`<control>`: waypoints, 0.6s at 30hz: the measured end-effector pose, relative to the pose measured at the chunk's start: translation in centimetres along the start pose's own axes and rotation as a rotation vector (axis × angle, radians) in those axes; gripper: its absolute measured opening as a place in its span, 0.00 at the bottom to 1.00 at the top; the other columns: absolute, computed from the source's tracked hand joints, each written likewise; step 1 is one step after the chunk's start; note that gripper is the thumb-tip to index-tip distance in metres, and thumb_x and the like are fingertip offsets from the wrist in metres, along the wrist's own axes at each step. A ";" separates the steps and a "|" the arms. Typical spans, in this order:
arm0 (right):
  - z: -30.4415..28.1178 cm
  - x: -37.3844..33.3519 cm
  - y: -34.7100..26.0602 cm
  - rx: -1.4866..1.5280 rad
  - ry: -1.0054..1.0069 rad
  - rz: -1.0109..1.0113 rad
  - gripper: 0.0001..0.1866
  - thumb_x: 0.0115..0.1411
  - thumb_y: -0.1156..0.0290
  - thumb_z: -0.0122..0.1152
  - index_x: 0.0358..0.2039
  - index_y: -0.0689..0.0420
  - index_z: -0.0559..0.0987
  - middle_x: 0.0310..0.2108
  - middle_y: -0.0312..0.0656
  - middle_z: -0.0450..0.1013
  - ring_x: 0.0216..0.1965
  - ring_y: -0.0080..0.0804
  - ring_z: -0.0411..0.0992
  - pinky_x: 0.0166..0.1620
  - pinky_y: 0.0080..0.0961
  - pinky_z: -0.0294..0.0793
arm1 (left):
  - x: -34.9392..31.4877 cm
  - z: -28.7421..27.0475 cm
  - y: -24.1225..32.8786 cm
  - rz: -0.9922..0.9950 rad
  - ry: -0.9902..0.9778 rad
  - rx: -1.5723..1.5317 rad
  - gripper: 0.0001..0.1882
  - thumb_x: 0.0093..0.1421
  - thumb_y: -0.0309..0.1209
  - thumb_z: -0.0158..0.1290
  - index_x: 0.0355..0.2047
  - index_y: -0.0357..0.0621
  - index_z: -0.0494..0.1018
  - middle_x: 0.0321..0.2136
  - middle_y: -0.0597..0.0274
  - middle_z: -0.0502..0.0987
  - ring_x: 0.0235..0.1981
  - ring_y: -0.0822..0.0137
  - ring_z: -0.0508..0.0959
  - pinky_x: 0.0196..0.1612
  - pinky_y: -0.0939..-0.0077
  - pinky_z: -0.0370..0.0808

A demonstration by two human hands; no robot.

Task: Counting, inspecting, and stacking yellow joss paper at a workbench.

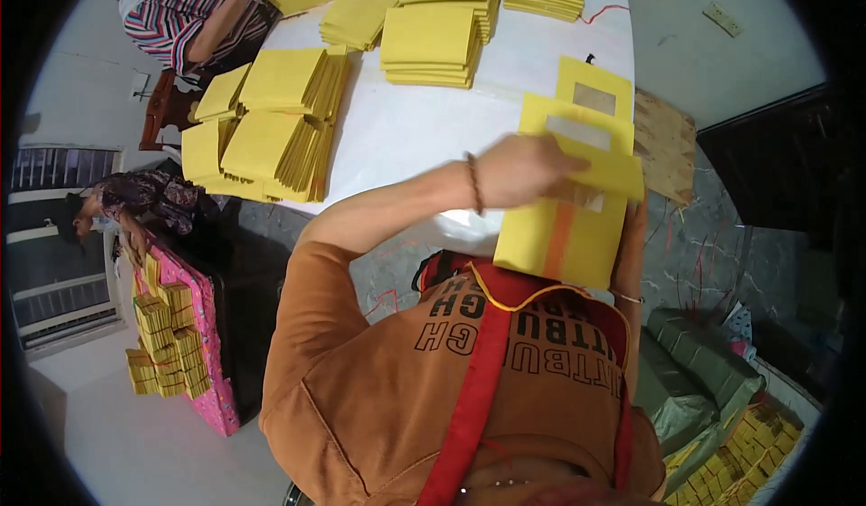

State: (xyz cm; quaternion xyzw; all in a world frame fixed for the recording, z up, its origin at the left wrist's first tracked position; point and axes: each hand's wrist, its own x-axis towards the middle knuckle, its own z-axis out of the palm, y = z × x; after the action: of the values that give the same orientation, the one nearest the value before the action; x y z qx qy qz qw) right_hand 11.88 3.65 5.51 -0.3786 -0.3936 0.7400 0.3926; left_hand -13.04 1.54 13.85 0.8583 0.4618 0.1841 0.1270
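Note:
In front of my chest is a yellow paper envelope (586,244) with an orange stripe down it. It reaches past the table's near edge, and a yellow flap (622,177) crosses its upper part. My left hand (528,170), with a beaded bracelet at the wrist, lies over the envelope; its fingers look curled onto the paper, though partly smeared by motion. More yellow envelopes with clear windows (594,98) overlap just beyond. My right forearm (633,244) goes up behind the envelope's right side. The envelope hides my right hand, so its fingers do not show.
Stacks of yellow envelopes (428,41) (271,150) stand on the white table (388,132). A person in a striped top (194,19) sits at its far left. Another person (149,199) bends over bundles on a pink-covered table (216,362). Green wrapped packages (686,380) lie at right.

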 end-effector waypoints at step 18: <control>1.2 -1.3 -0.4 -0.220 0.085 0.063 0.35 0.56 0.68 0.50 0.62 0.58 0.49 0.60 0.45 0.50 0.59 0.34 0.52 0.56 0.27 0.55 | -7.6 0.9 -26.0 -0.331 0.385 0.622 0.22 0.49 0.23 0.47 0.46 0.56 0.70 0.43 0.69 0.73 0.42 0.66 0.71 0.43 0.66 0.61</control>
State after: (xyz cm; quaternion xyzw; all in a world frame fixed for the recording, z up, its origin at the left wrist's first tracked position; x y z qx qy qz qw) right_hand 11.48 2.30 6.68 -0.4627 -0.4432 0.6875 0.3417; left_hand -35.90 9.16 1.39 0.7196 0.6429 0.1702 -0.1997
